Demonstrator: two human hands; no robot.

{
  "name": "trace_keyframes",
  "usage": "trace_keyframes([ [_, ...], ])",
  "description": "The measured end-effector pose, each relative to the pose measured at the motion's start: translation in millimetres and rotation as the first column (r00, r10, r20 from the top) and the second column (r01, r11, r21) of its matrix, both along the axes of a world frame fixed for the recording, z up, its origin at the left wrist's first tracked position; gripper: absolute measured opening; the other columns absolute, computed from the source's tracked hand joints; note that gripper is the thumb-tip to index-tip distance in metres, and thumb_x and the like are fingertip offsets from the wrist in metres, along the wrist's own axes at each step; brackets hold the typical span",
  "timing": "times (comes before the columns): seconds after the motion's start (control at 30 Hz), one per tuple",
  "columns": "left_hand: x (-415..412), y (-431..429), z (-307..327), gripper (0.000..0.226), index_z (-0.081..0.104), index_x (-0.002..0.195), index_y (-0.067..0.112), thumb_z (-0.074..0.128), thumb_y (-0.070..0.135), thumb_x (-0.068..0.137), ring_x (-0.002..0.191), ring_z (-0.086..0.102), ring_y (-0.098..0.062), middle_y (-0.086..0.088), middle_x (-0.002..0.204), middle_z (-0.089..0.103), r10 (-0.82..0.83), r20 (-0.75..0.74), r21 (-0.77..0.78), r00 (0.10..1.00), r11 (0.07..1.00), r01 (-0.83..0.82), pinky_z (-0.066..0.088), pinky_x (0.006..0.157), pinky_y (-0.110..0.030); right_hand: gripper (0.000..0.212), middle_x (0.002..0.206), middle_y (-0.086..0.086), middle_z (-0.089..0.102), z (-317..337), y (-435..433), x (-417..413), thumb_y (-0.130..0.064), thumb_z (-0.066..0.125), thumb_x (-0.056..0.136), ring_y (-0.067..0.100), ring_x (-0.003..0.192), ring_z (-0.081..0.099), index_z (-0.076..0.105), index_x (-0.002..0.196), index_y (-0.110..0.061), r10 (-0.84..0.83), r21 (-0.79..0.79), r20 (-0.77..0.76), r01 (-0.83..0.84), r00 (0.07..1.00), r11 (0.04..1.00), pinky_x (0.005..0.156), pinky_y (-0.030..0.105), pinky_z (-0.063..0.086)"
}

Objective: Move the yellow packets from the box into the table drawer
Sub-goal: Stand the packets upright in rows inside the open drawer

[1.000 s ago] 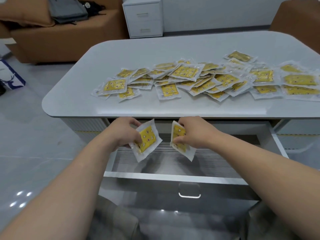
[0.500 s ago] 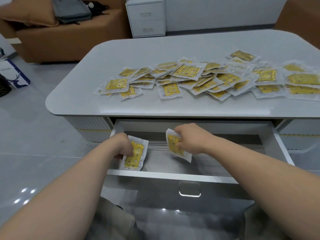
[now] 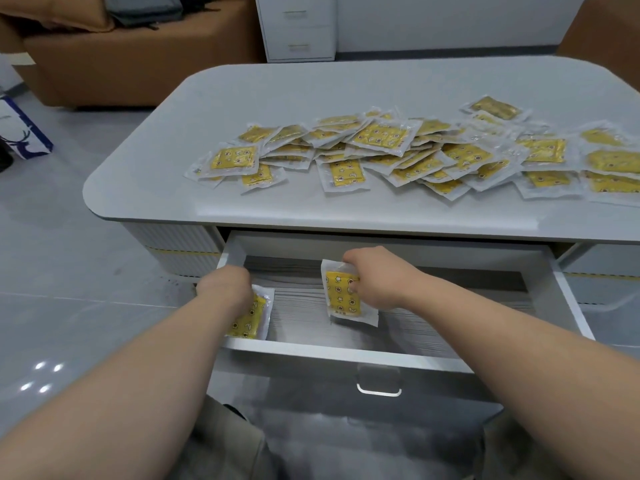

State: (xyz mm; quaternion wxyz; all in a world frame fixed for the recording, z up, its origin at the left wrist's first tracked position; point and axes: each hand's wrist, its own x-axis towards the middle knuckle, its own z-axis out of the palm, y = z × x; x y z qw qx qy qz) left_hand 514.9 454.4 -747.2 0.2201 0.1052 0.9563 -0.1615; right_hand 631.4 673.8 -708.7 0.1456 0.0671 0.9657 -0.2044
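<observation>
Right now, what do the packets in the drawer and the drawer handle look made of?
Each packet looks like clear glossy plastic film, judging by its see-through sealed border, around a yellow printed insert, perhaps paper or fabric. The drawer handle looks like polished metal, judging by its bright reflections, though chromed plastic is possible.

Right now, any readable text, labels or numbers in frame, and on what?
No text is legible.
Packet pinched by the right hand: stars and cartoon print, any lettering too blurred.
Packets on the table: same, too small.
Blue bag: white deer graphic, no readable words.
</observation>
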Motion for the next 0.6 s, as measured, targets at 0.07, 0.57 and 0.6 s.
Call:
trace_keyframes([
  [0.07, 4, 1, -7, 0.028, 0.063, 0.118, 0.016, 0.057, 0.007, 0.091, 0.104, 0.063, -0.025, -0.003, 0.106, 0.064, -0.037, -0.015, -0.063, 0.999, 0.997, 0.036, 0.046, 0.073, -0.031, 0.015, 0.110, 0.003, 0.064, 0, 0, 0, -0.014, 0.060, 0.095, 0.024, 0.095, 0.060, 0.059, 0.110, -0.016, 0.000, -0.006, -0.003, 0.000, 1.000, 1.000, 0.079, 0.039, 0.055],
  [0.57, 7, 45, 55, 0.060, 0.060, 0.130, 0.016, 0.086, 0.025, 0.077, 0.093, 0.070, -0.014, 0.004, 0.105, 0.072, -0.202, 0.277, 0.551, 0.940, 0.834, 0.017, 0.058, 0.088, -0.034, 0.020, 0.103, -0.004, 0.068, 9, 2, -2, -0.026, 0.078, 0.088, 0.016, 0.092, 0.063, 0.068, 0.104, -0.020, -0.088, -0.195, -0.036, 0.080, 0.995, 0.978, 0.078, 0.031, 0.051],
  [0.6, 11, 47, 61, 0.059, 0.061, 0.130, 0.018, 0.086, 0.025, 0.077, 0.097, 0.069, -0.010, 0.008, 0.108, 0.071, -0.249, 0.274, 0.637, 0.929, 0.771, 0.018, 0.056, 0.093, -0.033, 0.022, 0.101, -0.004, 0.068, 10, 0, -3, -0.026, 0.079, 0.087, 0.015, 0.091, 0.063, 0.069, 0.105, -0.019, -0.096, -0.219, -0.043, 0.084, 0.994, 0.972, 0.077, 0.030, 0.051],
])
